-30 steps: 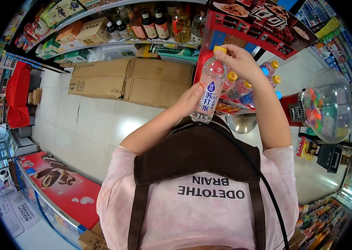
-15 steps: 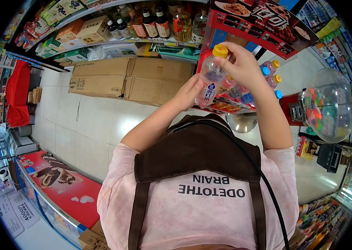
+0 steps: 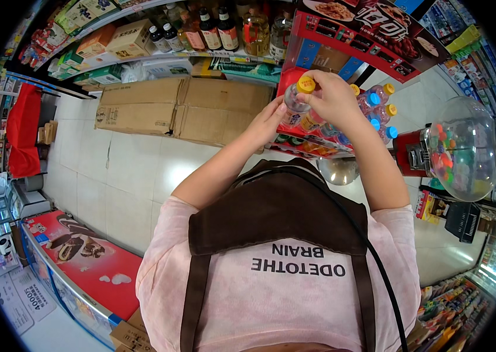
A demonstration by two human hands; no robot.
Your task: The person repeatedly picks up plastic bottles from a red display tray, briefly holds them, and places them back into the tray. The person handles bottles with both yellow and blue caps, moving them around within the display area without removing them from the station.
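Note:
A clear plastic bottle [image 3: 297, 100] with a yellow cap stands among other bottles on a red display stand [image 3: 338, 152], in front of me and slightly right. My right hand [image 3: 333, 98] grips it near the neck, thumb and fingers closed just below the cap. Against the bottle's left side, my left hand [image 3: 264, 124] holds it lower down, with its fingertips partly behind the bottle. Several bottles with yellow and blue caps [image 3: 377, 105] are grouped right of my right hand. My right forearm and hand hide part of that group.
Flattened cardboard boxes [image 3: 183, 111] lie before a shelf of dark sauce bottles [image 3: 218, 32]. Right of the stand is a machine with a clear dome [image 3: 465, 149] of coloured balls. A red-topped freezer [image 3: 86, 258] stands at the lower left. A silvery round object [image 3: 339, 171] sits below the stand.
Both hands have brought the bottle down, from in front of the stand into the row of bottles on it. Its printed label has mostly gone from sight.

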